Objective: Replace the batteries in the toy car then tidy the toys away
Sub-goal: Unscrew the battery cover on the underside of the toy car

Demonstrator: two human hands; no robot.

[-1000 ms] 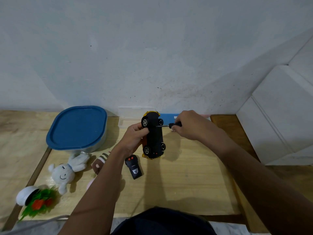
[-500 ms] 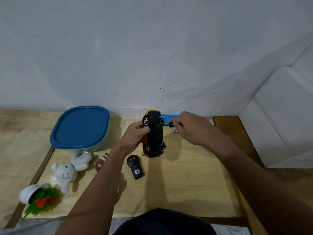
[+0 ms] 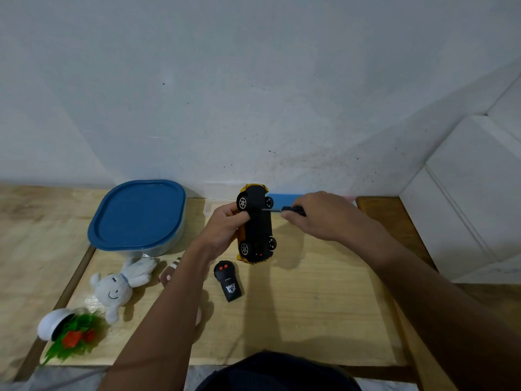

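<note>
Above a wooden tabletop [image 3: 310, 306], the toy car [image 3: 258, 221] was gripped, underside showing, in the left hand [image 3: 225, 230], while a screwdriver [image 3: 293, 210] was pinched in the right hand [image 3: 318, 215], its tip set against the chassis. Unscrewing the battery cover was judged in hand; steady turning would be needed.

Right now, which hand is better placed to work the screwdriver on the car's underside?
Right. The right hand grips the black-handled screwdriver, tip against the black underside of the yellow toy car, while the left hand holds the car's body.
</note>
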